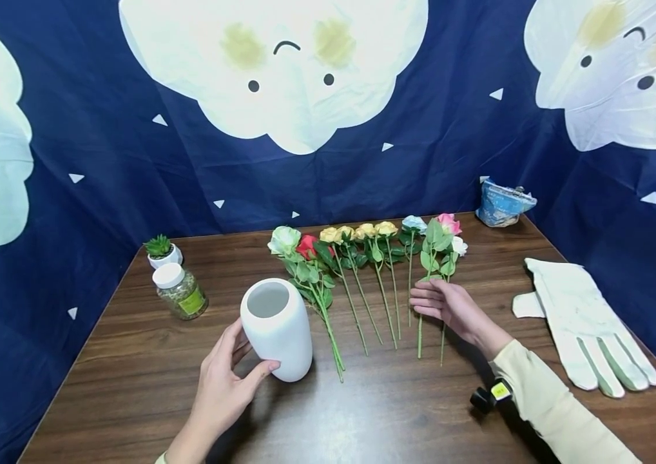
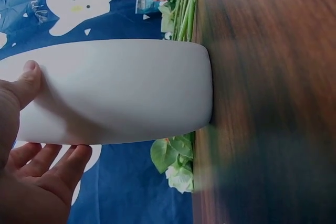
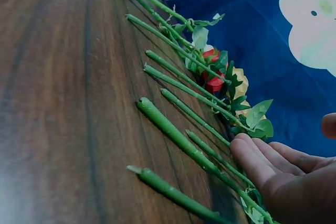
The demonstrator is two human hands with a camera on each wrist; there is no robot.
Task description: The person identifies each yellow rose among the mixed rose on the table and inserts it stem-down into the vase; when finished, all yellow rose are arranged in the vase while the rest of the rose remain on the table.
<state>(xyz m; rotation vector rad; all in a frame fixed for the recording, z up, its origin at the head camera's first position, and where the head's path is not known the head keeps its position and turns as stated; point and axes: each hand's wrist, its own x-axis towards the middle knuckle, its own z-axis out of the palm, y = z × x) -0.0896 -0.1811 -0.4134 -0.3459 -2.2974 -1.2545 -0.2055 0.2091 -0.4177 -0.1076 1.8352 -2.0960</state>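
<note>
High head view, close wrist views

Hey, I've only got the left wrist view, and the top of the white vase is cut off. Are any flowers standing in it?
Observer: No, the head view shows none standing in the vase.
Operator: What's on the table to its left?
Observer: A jar with a white lid.
Operator: And to the right of the right hand?
Observer: A white glove lies there.
</note>
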